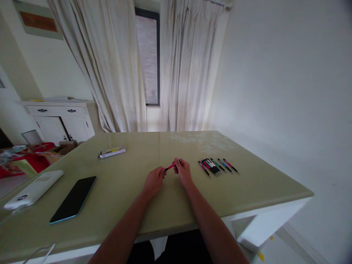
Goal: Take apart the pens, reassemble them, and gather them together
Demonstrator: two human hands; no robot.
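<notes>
Between my two hands, just above the table, is a pink and black pen (171, 167). My left hand (154, 179) pinches its black tip end. The other end sits in the closed fingers of my right hand (182, 171), which partly hide it. To the right of my right hand lies a group of several pens (211, 167), side by side on the table. Their barrels are pink, white, green, blue and black, with the tips toward me.
The pale green table (121, 205) bears a dark-screened phone (73, 200) and a white power bank (35, 189) with a cable at left. A clear package (112, 152) lies farther back. A white wall (286, 91) borders the right side, and curtains (189, 66) hang behind.
</notes>
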